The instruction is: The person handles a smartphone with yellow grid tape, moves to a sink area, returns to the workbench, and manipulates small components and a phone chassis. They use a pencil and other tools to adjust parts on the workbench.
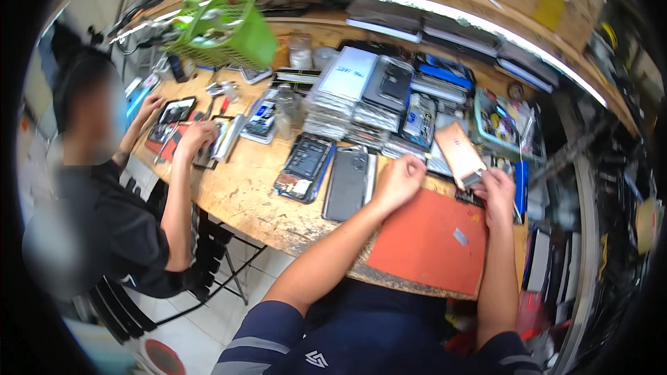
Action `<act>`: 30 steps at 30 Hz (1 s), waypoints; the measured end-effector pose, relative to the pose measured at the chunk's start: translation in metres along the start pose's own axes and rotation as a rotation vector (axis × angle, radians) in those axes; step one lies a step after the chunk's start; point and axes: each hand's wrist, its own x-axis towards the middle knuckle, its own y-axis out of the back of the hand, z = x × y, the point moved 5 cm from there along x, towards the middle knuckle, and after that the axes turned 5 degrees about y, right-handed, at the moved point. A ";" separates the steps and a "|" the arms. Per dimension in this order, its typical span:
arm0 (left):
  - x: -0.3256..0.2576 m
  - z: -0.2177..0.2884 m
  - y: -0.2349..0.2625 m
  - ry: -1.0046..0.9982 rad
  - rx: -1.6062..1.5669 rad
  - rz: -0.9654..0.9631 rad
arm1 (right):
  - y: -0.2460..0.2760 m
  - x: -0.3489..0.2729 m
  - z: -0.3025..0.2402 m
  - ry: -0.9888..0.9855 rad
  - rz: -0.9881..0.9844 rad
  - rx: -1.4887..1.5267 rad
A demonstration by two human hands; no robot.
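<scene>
My right hand grips the lower end of a flat rose-gold phone panel, held tilted above the far edge of an orange work mat. My left hand is curled into a loose fist at the mat's far left corner, next to a dark phone lying flat on the wooden bench. Whether the left hand holds anything is hidden.
Stacks of phone parts and boxes fill the bench behind the mat. A green basket stands at the far left. A teal parts tray sits at the right. Another person at the left works on phone parts with both hands.
</scene>
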 end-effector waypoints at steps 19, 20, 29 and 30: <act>0.020 0.021 0.028 -0.084 -0.528 -0.097 | -0.218 -0.051 -0.248 1.334 -0.362 -0.648; 0.021 0.021 0.033 -0.130 -0.475 -0.012 | -0.245 -0.059 -0.258 1.381 -0.480 -0.506; 0.006 0.031 0.039 -0.263 -0.550 0.040 | -0.372 -0.079 -0.353 1.344 -0.129 0.042; 0.009 0.032 0.043 -0.259 -0.606 0.037 | -0.356 -0.083 -0.370 1.455 0.002 0.154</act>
